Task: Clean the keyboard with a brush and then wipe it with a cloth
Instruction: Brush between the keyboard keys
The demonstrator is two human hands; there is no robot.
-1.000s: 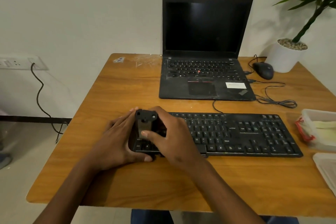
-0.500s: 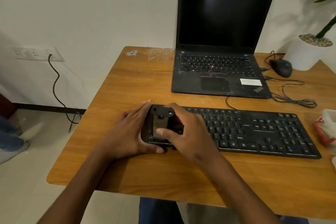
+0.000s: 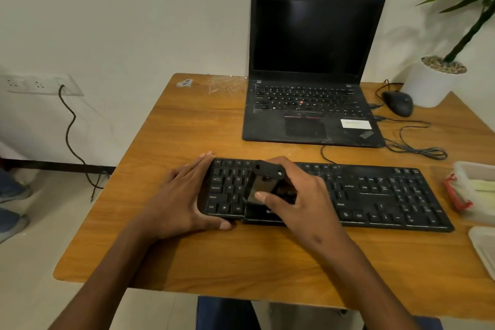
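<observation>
A black keyboard (image 3: 375, 193) lies across the wooden table (image 3: 187, 120) in front of me. My right hand (image 3: 300, 195) grips a small black brush (image 3: 265, 179) and holds it down on the keys left of the keyboard's middle. The thumb presses on the brush's shiny flat side. My left hand (image 3: 184, 195) rests flat against the keyboard's left end, fingers straight along the edge and thumb at the front corner. A cloth is not clearly seen.
An open black laptop (image 3: 313, 72) stands behind the keyboard, with a mouse (image 3: 397, 102) and loose cables (image 3: 412, 139) to its right. A white plant pot (image 3: 434, 83) sits at the back right. A plastic container (image 3: 474, 190) and a white tray (image 3: 484, 249) lie at the right edge.
My right hand has slid the brush to the right along the keys, uncovering the leftmost keys. The left hand has stayed at the keyboard's left end. My head has shifted.
</observation>
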